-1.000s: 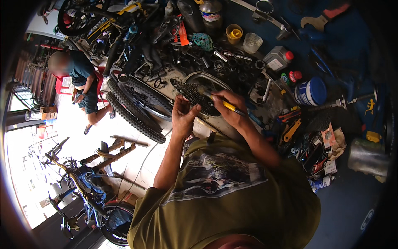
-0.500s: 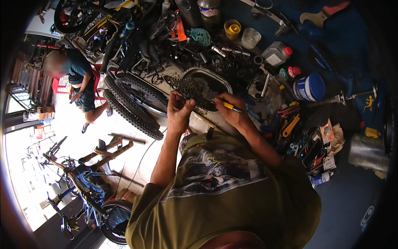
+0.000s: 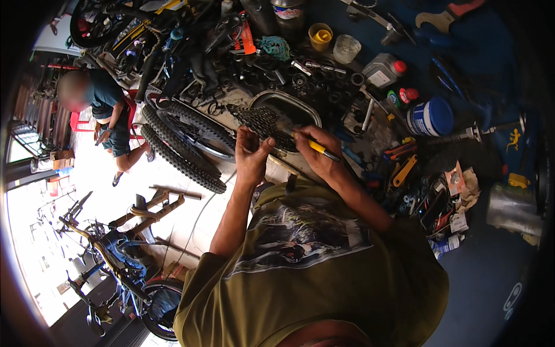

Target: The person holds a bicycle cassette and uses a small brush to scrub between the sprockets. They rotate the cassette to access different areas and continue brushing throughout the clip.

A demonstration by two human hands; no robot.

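Note:
Between my two hands is a dark bicycle cassette (image 3: 257, 122), its stacked toothed sprockets tilted over a metal-rimmed basin (image 3: 317, 113). My left hand (image 3: 252, 157) is closed on the cassette's near edge, thumb and fingers pinching it. In my right hand (image 3: 321, 159) is a slim tool with a yellow and black handle (image 3: 322, 150), its dark end pointing down to the right. The tool's other end lies against the right side of the cassette, and its tip is too blurred to tell its kind.
Mountain-bike tyres (image 3: 179, 153) stand left of the basin. Bottles, cups, a blue-lidded tub (image 3: 432, 117) and hand tools crowd the bench. A person (image 3: 110, 113) sits on a red chair at the left. A bicycle (image 3: 115, 254) stands lower left.
My right hand has shifted slightly left and up with the yellow-handled tool along the cassette. My left hand keeps its hold, and the whole view has moved a little.

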